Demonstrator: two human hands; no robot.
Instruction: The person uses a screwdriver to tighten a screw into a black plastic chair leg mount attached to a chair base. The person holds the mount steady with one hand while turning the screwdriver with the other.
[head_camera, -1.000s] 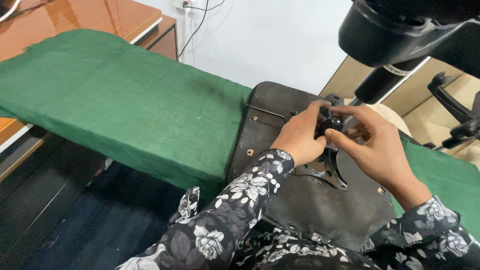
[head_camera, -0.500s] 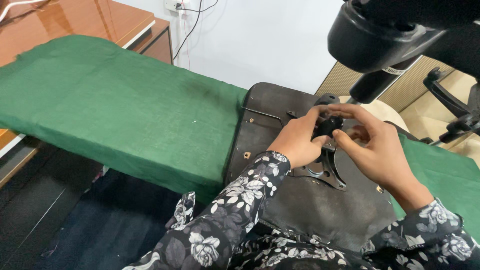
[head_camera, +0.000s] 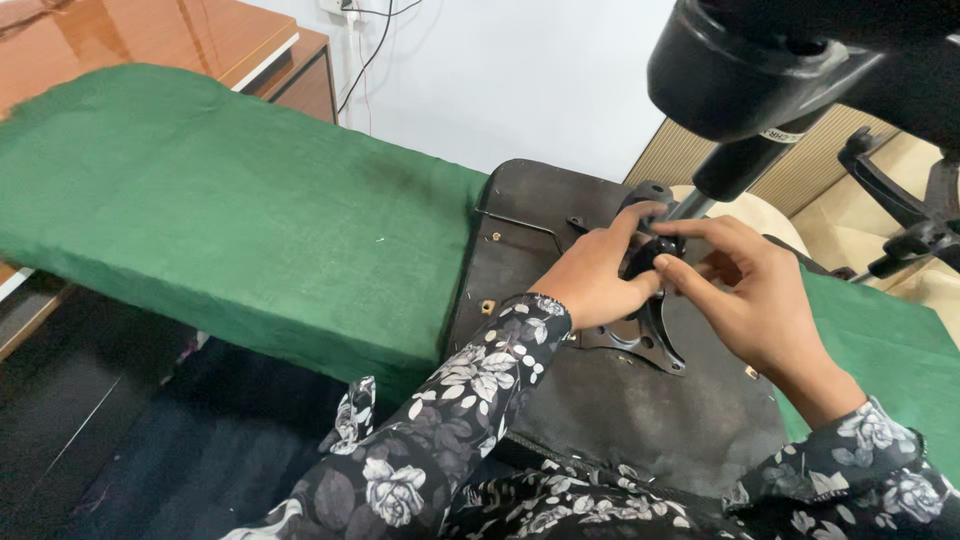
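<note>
— Well, where are the hands?
— Both on the chair seat (head_camera: 600, 420), which lies upside down on the green surface (head_camera: 230, 220). The left hand (head_camera: 595, 280) comes in from below, wrist bent, fingers curled round a small black knob (head_camera: 645, 258) at the mechanism.
— And the right?
— The right hand (head_camera: 750, 295) reaches in from the side, palm down, forefinger and thumb pinching the same knob from the opposite side.
— Which way does the chair run?
— The black plate (head_camera: 640, 335) lies flat against the seat. The column (head_camera: 735, 165) rises from it up and to the right, towards the wheeled base (head_camera: 900, 215), close to the camera.
— Sleeves?
— Dark, flowered, both forearms angling in towards the middle.
</note>
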